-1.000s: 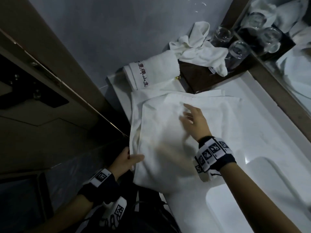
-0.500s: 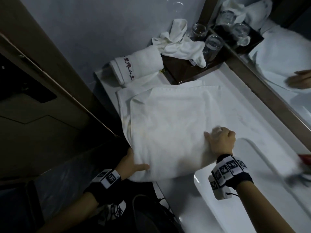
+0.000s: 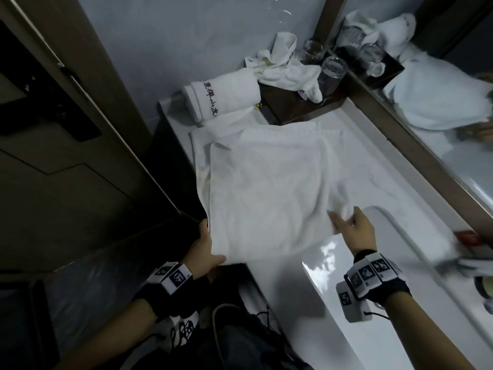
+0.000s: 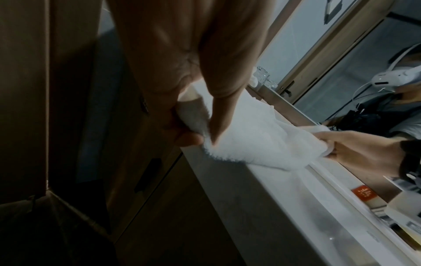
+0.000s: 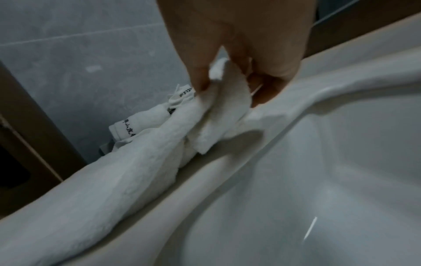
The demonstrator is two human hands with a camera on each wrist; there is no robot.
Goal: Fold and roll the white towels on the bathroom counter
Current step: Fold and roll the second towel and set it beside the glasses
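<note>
Head view: left hand (image 3: 205, 249) pinches the towel's (image 3: 266, 188) near-left corner; right hand (image 3: 352, 228) pinches its near-right corner, on the tabletop (image 3: 378, 166) beside the sink (image 3: 400, 303).

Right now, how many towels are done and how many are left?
One rolled towel looks done, lying by the wall. The flat towel on the counter is folded but not rolled; the left hand and right hand each pinch a near corner. A crumpled towel beside the glasses is left.
</note>
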